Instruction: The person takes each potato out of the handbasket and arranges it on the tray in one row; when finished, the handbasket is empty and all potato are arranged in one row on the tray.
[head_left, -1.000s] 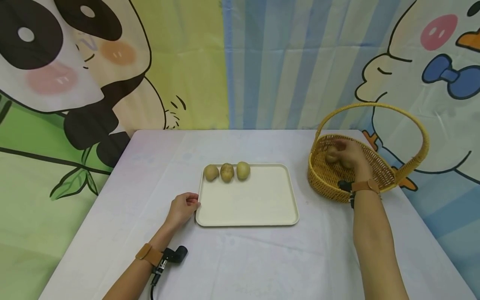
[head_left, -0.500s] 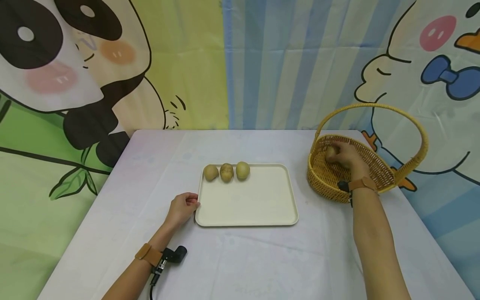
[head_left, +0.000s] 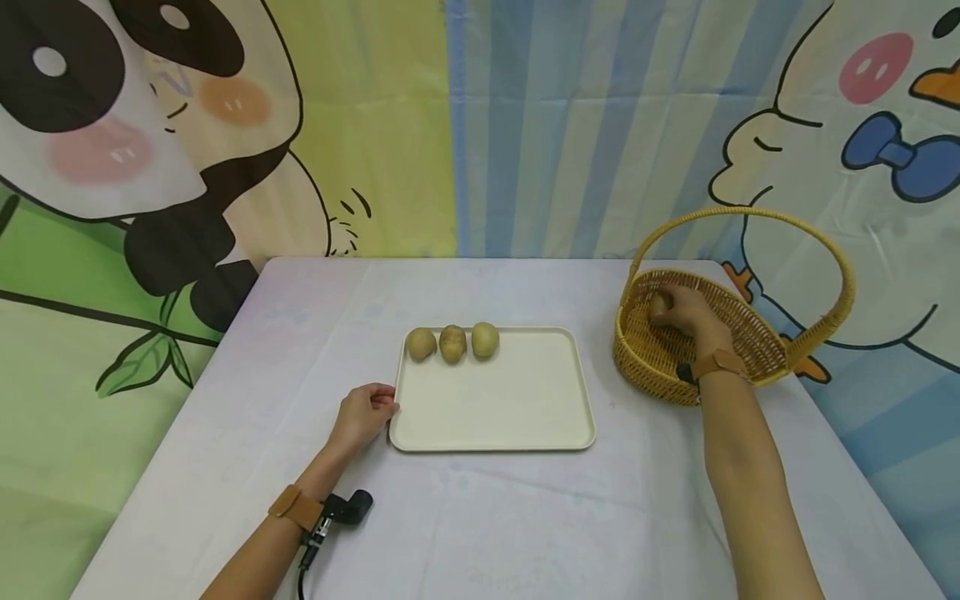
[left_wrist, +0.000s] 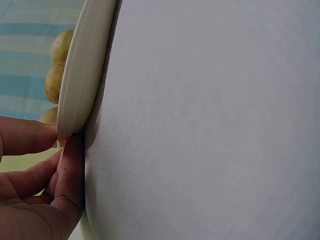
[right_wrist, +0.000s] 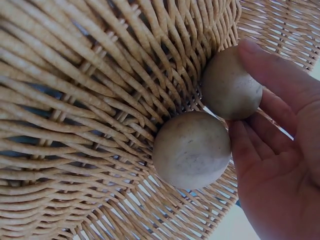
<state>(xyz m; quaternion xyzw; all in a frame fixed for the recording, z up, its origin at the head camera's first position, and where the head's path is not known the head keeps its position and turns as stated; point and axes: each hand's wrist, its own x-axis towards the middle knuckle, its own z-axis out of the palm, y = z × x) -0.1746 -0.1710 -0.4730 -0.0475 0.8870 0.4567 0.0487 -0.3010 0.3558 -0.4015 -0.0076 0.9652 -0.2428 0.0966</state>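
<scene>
My left hand [head_left: 363, 415] pinches the left rim of a cream rectangular tray [head_left: 495, 400]; in the left wrist view its thumb lies on the rim and fingers sit at the underside. Three potatoes [head_left: 452, 344] stand in a row along the tray's far left edge. Over to the right, my right hand [head_left: 693, 315] reaches inside a wicker basket [head_left: 637, 367]. The right wrist view has its thumb and fingers round one potato [right_wrist: 231, 85]. Against that one lies a second potato [right_wrist: 192, 150], touching the basket's woven wall.
The basket's tall arched handle [head_left: 750, 210] rises above the right forearm. A white cloth covers the table [head_left: 480, 525]. Behind it hangs a cartoon-printed curtain [head_left: 555, 125]. A black wrist camera [head_left: 351, 507] with a cable is strapped to the left wrist.
The right hand and forearm have shifted slightly left within the basket, staying at the potato. The left hand remains on the tray's rim, and the three potatoes there keep their places.
</scene>
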